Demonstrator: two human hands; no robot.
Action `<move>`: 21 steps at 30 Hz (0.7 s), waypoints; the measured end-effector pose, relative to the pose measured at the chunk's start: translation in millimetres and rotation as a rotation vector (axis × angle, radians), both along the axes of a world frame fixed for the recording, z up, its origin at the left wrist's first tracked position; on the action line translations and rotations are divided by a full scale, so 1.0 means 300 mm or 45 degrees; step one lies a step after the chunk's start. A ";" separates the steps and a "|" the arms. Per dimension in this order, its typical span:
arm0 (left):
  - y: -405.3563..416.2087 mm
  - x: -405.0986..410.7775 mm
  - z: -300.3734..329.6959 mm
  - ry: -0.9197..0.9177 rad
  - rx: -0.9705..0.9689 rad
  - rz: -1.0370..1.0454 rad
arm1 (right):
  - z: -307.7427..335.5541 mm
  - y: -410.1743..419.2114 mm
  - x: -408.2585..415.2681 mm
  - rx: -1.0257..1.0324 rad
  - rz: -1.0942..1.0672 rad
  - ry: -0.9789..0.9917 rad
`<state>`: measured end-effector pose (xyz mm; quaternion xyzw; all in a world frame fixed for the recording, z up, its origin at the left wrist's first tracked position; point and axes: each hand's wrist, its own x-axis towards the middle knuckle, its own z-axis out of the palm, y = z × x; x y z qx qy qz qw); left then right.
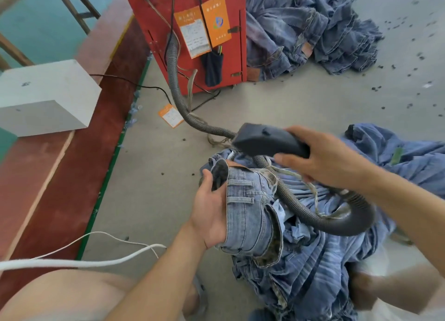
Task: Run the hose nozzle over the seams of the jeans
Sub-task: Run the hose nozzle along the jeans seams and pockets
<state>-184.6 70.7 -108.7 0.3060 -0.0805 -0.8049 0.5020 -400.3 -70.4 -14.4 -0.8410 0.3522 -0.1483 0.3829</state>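
A person on a grey floor holds a dark nozzle (269, 141) above a pair of jeans (250, 212), seen from a head camera.

The right hand (330, 157) curls its fingers around the rear of the nozzle, which hangs just above the jeans without touching them. The left hand (210, 207) grips the light-blue waistband, thumb tucked into the opening, belt loops facing up. The jeans rest on a heap of darker denim (325, 267). A ribbed grey hose (313, 214) loops from under the nozzle across the jeans and denim, partly covering them. A second stretch of hose runs from the nozzle back to a red cabinet (187, 36) beyond it. Right of the cabinet lies another jeans pile (310, 27). Left of the nozzle sits a white box (45, 97). A white cord (79, 263) crosses near the left forearm.
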 end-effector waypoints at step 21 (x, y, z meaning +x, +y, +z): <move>-0.040 -0.168 0.021 -1.109 -0.135 0.014 | -0.048 0.028 0.014 -0.130 -0.283 0.249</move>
